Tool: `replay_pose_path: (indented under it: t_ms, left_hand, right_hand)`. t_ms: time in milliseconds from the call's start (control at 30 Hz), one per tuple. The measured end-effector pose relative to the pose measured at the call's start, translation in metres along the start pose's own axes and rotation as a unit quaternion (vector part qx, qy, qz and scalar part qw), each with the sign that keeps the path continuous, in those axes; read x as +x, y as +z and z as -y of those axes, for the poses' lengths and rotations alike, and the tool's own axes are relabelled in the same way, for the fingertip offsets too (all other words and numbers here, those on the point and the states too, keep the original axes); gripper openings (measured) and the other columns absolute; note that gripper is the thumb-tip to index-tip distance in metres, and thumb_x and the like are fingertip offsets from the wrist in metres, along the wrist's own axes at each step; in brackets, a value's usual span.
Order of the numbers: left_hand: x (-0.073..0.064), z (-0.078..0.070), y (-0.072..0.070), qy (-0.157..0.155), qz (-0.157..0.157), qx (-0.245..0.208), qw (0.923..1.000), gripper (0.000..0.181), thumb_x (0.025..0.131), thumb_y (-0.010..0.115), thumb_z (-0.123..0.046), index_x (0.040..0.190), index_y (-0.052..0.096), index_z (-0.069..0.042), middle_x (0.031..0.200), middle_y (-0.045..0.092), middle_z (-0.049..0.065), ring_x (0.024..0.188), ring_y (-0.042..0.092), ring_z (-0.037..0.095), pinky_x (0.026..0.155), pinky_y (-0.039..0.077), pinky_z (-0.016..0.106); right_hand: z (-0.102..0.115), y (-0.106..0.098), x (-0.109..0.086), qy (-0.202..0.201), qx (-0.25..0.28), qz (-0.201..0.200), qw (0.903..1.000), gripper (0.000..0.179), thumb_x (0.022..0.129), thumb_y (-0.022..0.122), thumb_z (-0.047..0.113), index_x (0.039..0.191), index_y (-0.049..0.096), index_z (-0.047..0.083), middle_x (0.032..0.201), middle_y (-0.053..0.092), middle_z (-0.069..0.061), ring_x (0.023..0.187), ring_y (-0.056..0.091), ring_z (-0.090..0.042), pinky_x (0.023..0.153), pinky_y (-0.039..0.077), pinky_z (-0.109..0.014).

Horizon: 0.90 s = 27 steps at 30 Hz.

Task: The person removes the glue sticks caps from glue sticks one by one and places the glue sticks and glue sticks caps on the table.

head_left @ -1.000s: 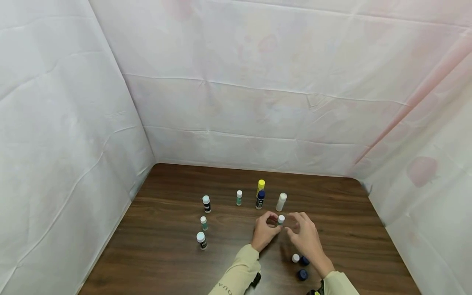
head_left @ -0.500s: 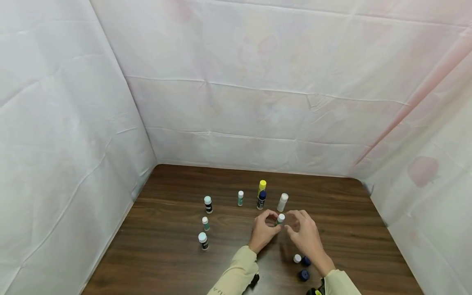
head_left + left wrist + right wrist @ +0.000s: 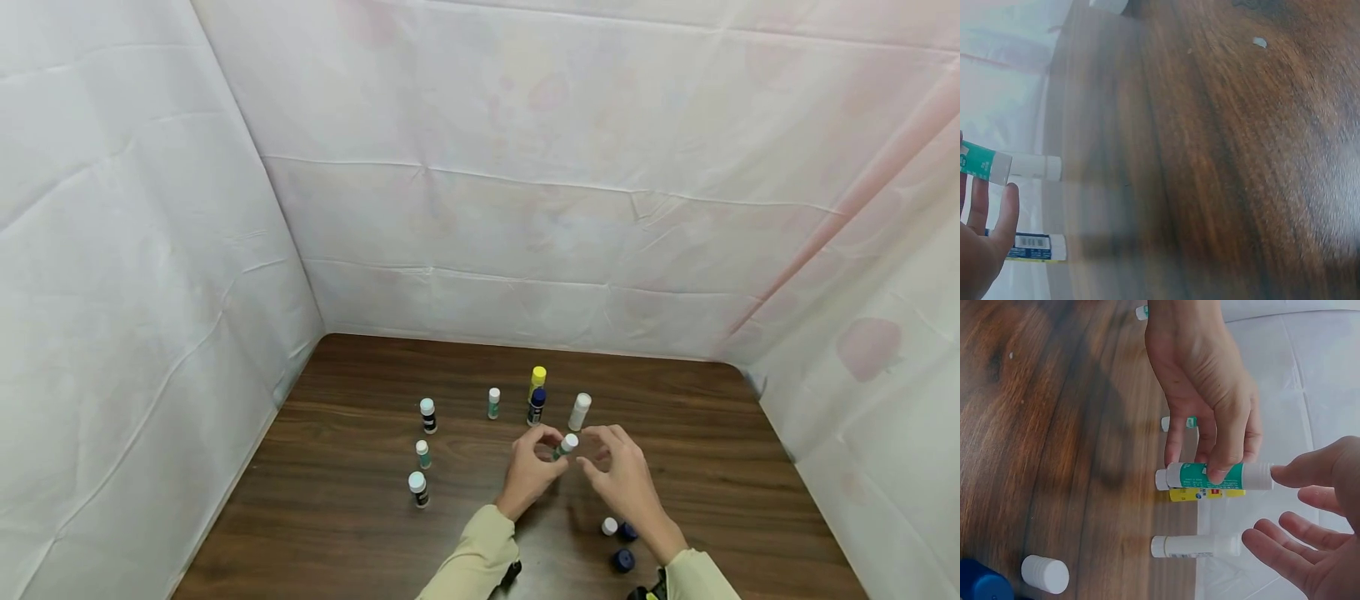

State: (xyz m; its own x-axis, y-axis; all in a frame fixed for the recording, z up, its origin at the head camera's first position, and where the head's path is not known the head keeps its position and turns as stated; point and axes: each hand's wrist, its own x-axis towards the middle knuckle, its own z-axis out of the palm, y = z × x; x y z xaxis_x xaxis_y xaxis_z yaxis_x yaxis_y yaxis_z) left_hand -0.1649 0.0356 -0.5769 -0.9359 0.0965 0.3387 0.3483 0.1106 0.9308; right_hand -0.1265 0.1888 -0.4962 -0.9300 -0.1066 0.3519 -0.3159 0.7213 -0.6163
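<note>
My left hand (image 3: 531,468) grips a small glue stick (image 3: 1194,475) with a green label and a white cap, thumb and fingertips around the label. In the head view it leans, cap to the right. My right hand (image 3: 624,477) is beside it, fingers spread and loosely bent; in the right wrist view its thumb tip is right at the cap end. Behind the hands stand a white glue stick (image 3: 580,412), a dark blue-capped glue stick (image 3: 536,408) and a yellow-capped glue stick (image 3: 538,379). The left wrist view catches the held stick's green label (image 3: 979,160) at its left edge.
A green glue stick (image 3: 493,404) stands left of the blue-capped one. Further left, a green glue stick (image 3: 423,455) stands between two black-labelled ones (image 3: 428,417). A white cap (image 3: 609,527) and two dark blue caps (image 3: 623,560) lie near the right forearm.
The held glue stick has tipped from nearly upright to leaning right, turned by my left hand. My right hand has hardly moved. The head view has shifted slightly.
</note>
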Motion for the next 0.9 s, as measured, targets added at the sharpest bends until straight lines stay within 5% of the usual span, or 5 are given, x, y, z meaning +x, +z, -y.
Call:
replay_pose_path:
  t_ms: [233,500,900]
  left_hand:
    - [-0.001,-0.013,-0.006,0.040,0.000,0.004,0.9992,0.029,0.068,0.070,0.006,0.093,0.064,-0.008,0.087,0.065,0.007,0.078,0.064,0.026,0.062,0.056,0.040]
    - [-0.003,-0.055,-0.021,0.094,0.000,0.019,0.9954,0.026,0.069,0.070,0.008,0.091,0.063,-0.002,0.085,0.063,0.014,0.076,0.064,0.031,0.060,0.056,0.040]
    - [-0.006,-0.073,-0.030,0.127,-0.005,0.042,0.9909,0.022,0.070,0.072,0.004,0.089,0.063,-0.002,0.084,0.062,0.013,0.073,0.062,0.029,0.059,0.055,0.041]
  right_hand:
    - [0.008,-0.003,0.002,-0.028,0.014,-0.008,0.9995,0.042,0.068,0.080,-0.001,0.107,0.065,0.006,0.097,0.059,-0.008,0.075,0.059,-0.019,0.058,0.053,-0.034]
    - [0.016,-0.004,0.002,-0.054,0.042,-0.009,0.9976,0.042,0.068,0.081,-0.002,0.107,0.064,0.005,0.098,0.058,-0.005,0.076,0.059,-0.020,0.057,0.053,-0.027]
    - [0.029,-0.007,0.003,-0.069,0.068,-0.006,0.9953,0.041,0.069,0.080,-0.003,0.105,0.064,0.010,0.099,0.059,-0.006,0.075,0.062,-0.020,0.054,0.053,-0.026]
